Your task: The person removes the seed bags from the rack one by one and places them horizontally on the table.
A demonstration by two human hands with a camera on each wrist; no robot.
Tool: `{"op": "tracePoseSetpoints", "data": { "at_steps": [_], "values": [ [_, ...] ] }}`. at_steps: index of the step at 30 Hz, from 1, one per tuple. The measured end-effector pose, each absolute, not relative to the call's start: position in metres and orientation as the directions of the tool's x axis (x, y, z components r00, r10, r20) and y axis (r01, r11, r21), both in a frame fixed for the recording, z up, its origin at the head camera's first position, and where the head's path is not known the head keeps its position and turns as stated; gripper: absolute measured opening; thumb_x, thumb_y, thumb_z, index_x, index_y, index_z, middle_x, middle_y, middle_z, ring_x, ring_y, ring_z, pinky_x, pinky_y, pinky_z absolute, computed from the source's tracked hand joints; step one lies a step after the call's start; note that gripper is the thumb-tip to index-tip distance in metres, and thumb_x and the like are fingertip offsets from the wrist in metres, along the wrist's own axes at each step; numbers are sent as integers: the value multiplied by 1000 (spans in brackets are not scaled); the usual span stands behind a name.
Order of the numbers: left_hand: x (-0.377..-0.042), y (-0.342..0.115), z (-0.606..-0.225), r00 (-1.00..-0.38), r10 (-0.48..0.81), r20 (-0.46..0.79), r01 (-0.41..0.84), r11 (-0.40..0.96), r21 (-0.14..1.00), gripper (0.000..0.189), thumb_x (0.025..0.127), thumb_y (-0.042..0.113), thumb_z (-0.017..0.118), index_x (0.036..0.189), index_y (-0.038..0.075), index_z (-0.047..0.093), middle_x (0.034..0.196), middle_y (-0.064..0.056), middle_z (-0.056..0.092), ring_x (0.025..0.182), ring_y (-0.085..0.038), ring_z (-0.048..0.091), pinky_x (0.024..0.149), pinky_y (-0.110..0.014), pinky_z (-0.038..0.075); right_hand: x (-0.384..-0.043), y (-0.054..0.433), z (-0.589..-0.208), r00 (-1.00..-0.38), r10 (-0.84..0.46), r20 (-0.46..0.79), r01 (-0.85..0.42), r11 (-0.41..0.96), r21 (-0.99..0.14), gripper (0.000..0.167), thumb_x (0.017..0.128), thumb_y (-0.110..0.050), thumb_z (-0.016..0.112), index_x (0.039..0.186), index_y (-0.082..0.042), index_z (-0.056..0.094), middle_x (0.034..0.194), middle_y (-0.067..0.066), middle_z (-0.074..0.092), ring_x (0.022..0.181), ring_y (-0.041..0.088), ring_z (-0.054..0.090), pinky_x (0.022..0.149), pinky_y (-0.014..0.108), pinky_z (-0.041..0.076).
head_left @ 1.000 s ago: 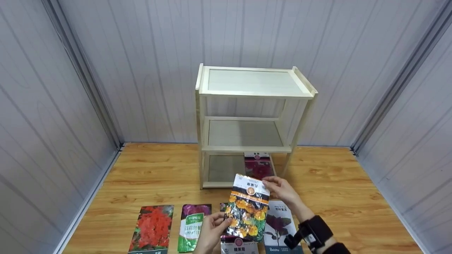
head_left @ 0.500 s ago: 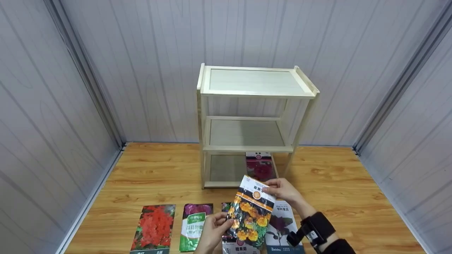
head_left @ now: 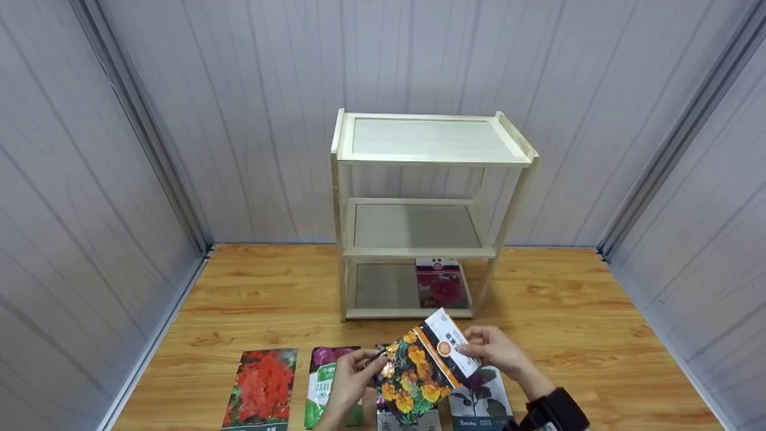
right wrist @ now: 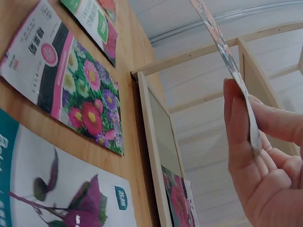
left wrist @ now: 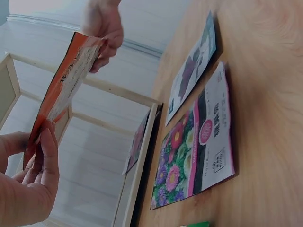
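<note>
Both hands hold one seed packet [head_left: 416,371] printed with orange and yellow flowers, tilted above the floor in the head view. My left hand [head_left: 350,380] pinches its lower left edge between thumb and fingers. At the white top end, my right hand [head_left: 497,353] pinches the other side. In the left wrist view the orange back of the packet [left wrist: 64,87] shows. Beneath it lies a packet with pink and purple daisies [right wrist: 90,94], partly hidden in the head view. A white packet with a dark purple plant [head_left: 482,398] lies below my right hand.
A three-tier pale wooden shelf [head_left: 419,252] stands ahead, a dark pink flower packet [head_left: 443,287] on its bottom tier. To the left on the wooden floor [head_left: 251,299] lie a red flower packet [head_left: 263,386] and a green-and-white packet [head_left: 320,389]. Panelled walls [head_left: 287,120] surround it.
The held packet has turned clockwise, its white top swinging to the right and down. My right hand has moved lower with it, while my left hand keeps its pinch.
</note>
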State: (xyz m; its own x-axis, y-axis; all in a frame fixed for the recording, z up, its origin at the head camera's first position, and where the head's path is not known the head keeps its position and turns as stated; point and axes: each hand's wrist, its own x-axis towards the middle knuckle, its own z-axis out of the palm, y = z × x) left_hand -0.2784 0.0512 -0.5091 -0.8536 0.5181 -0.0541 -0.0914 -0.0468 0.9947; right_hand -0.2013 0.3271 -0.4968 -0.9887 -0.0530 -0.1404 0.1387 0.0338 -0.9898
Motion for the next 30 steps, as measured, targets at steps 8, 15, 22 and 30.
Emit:
{"op": "tracePoseSetpoints", "data": {
  "at_steps": [8, 15, 22, 30],
  "values": [
    [-274, 56, -502, -834, 540, -109, -144, -23, 989, 36, 84, 21, 62, 105, -8, 58, 81, -8, 65, 68, -15, 62, 57, -27, 52, -177, 323, -503, -995, -91, -38, 50, -144, -988, 8, 85, 4, 50, 89, -2, 51, 80, 7, 67, 69, 18, 64, 59, 28, 53],
    [-260, 62, -504, -785, 594, -173, -264, -69, 962, 56, 81, 23, 65, 117, -13, 45, 94, -16, 64, 79, -21, 62, 62, -30, 53, -168, 323, -504, -1000, 0, 7, -7, -226, -974, 13, 87, 5, 47, 85, -8, 51, 81, 3, 67, 73, 15, 63, 63, 27, 52],
    [-246, 66, -510, -697, 686, -211, -350, -69, 934, 40, 84, 18, 62, 112, -8, 52, 92, -16, 64, 77, -22, 64, 65, -33, 53, -168, 317, -505, -991, 136, 3, -34, -231, -972, 15, 86, 4, 49, 82, -10, 52, 80, 2, 66, 73, 14, 62, 63, 26, 52],
    [-242, 69, -513, -766, 621, -164, -326, -157, 932, 21, 86, 6, 57, 98, -10, 58, 80, -17, 65, 64, -15, 63, 63, -31, 53, -164, 304, -506, -973, 229, 10, -73, -268, -961, 18, 86, 6, 49, 79, -11, 50, 78, 1, 66, 72, 13, 61, 61, 26, 51]
  ]
}}
